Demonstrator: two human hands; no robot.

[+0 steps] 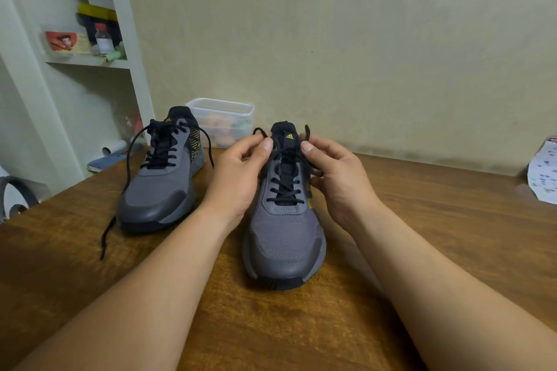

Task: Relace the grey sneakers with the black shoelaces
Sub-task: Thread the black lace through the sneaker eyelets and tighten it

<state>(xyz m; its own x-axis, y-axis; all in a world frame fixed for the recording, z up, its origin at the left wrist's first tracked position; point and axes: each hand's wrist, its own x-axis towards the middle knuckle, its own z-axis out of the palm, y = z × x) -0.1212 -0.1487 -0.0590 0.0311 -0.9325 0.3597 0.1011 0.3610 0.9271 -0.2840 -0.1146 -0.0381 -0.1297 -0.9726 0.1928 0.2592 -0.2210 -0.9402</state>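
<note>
Two grey sneakers stand on the wooden table (422,220), toes toward me. The near sneaker (286,238) sits in the middle, its black lace (283,187) crossed through the eyelets. My left hand (238,172) pinches the left lace end beside the tongue, and my right hand (337,175) pinches the right lace end; both ends stick up above my fingers. The other sneaker (162,187) stands to the left, laced, with its loose black lace (129,166) trailing over the table toward the front left.
A clear plastic box (223,120) stands against the wall behind the sneakers. A white shelf unit (90,63) with small items is at the left. A printed paper (542,172) lies at the table's right edge.
</note>
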